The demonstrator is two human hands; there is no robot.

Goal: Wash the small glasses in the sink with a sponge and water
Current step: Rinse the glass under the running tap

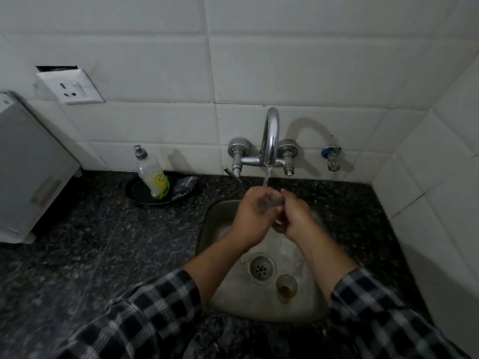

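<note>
Fingers (pixel 256 200) of the left hand (pixel 255 218) curl round a small clear glass (pixel 272 200), gripping it under the stream from the tap (pixel 270 141). The right hand (pixel 294 221) touches the same glass, fingers bent against its side; whether it holds a sponge cannot be told. Both hands meet above the back of the sink (pixel 305 307). A second glass (pixel 286 287) stands upright on the sink floor, just right of the drain (pixel 261 268). A soap bottle (pixel 153 174) leans in a dark dish (pixel 137 194) on the counter (pixel 90 242).

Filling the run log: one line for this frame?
both hands hold glass | under running tap | second glass waits in sink
</note>
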